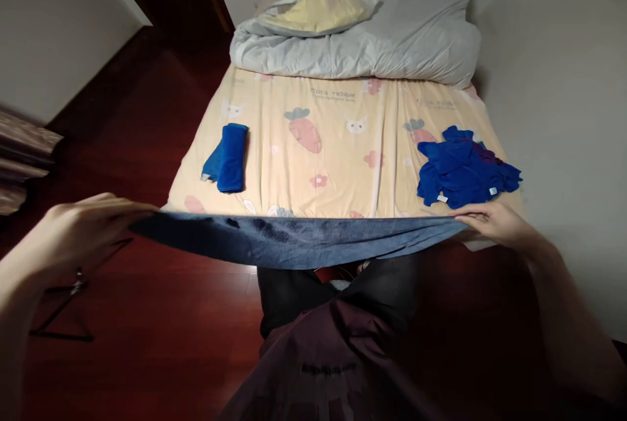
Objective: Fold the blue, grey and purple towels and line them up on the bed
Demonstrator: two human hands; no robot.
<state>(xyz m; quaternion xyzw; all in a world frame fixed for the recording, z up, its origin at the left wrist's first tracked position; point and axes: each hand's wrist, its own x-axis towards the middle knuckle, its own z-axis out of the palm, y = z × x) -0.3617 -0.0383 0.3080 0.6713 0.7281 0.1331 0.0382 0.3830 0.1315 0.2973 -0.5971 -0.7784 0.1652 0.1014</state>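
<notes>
A dark blue-grey towel (304, 241) is stretched lengthwise between my hands in front of the bed's near edge. My left hand (93, 225) pinches its left end, and my right hand (494, 222) pinches the right end. The upper edge is nearly straight, while the lower edge sags in the middle. On the left of the bed lie folded blue towels (232, 158), one partly on another. To the right, just beyond my right hand, sits a crumpled heap of blue cloths (460, 170) with white tags and a purplish piece among them.
The bed (343, 147) has a yellow sheet with carrot and rabbit prints. A grey quilt (416, 29) and a yellow pillow (328, 3) lie at its head. A black tripod leg (63, 316) stands on the dark red floor at the left. A wall rises at the right.
</notes>
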